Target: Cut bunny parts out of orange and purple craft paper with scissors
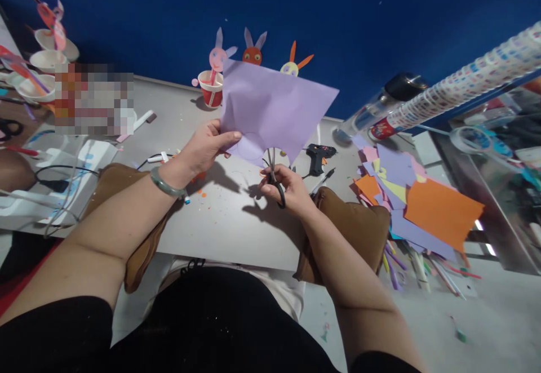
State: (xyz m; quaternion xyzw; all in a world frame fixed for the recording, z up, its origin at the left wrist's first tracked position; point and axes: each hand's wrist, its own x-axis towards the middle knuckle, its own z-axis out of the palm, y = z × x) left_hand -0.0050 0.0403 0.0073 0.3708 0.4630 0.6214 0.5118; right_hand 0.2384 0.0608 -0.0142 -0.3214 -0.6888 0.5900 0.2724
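A sheet of purple paper (279, 102) is held up over the table, pinched at its lower left between the thumb and fingers of my left hand (213, 142). Beside that thumb, a faint round outline is drawn on the paper. My right hand (287, 188) grips a pair of scissors (271, 163) by the black handles. The blades point upward and meet the paper's lower edge, where a notch is cut. Behind the sheet stand paper rabbit heads, one of them pink (217, 57) in a red and white paper cup (210, 92); the sheet hides part of them.
A black glue gun (318, 158) lies right of the paper. Coloured paper scraps (439, 212) pile up at the right, below a long stack of paper cups (465, 77) and a clear bottle (363, 111). Brown cushions (350, 226) lie under my forearms. Power strips (80, 178) and cables are at left.
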